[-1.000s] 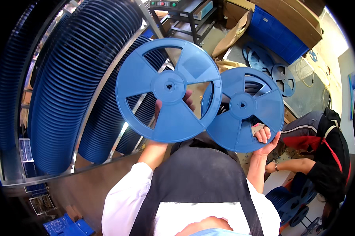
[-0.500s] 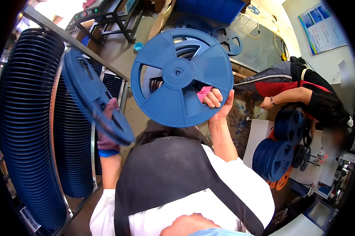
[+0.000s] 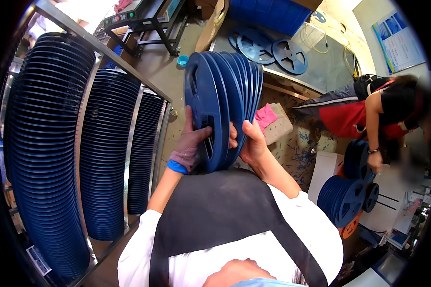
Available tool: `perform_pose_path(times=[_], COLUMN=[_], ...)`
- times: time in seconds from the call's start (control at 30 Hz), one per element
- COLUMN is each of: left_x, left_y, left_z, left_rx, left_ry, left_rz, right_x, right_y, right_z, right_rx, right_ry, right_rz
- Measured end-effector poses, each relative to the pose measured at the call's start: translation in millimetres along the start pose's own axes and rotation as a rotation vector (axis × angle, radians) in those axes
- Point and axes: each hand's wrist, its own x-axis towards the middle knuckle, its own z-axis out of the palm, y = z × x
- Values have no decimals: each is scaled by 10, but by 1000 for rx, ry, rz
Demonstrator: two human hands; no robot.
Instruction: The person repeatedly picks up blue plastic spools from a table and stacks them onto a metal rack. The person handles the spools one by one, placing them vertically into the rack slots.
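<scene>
Between both hands, left and right, stood a gripped, edge-on stack of blue reels; racked reels crowded nine o'clock, open floor three o'clock.

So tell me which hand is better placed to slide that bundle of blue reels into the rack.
Left, probably. The left hand grips the blue reels on the side facing the rack of reels; the right hand sits on the far side.

White sleeves, black apron — glove on left hand.
</scene>
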Motion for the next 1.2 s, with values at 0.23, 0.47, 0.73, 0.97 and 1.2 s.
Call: perform_pose_path(times=[0.23,0.47,0.73,0.97,1.2], left_x=[65,-17,-514,-517,-366], left_y=[12,-56,338,331,180], left_z=[188,-36,36,-106,-867], left_rx=[10,-274,-523,-794,-832], left_ry=[-144,-132,-254,-337,-697], left_rz=[-82,-133,155,63,61], right_x=[-118,-210,-541,-770,-810], right_y=[-97,-273,-462,-599,-680], right_z=[128,242,-429,-702,-1053], right_rx=[-59,-168,204,336,424], right_ry=[34,230,335,72,-167], right_rz=[7,62,-131,-313,-448])
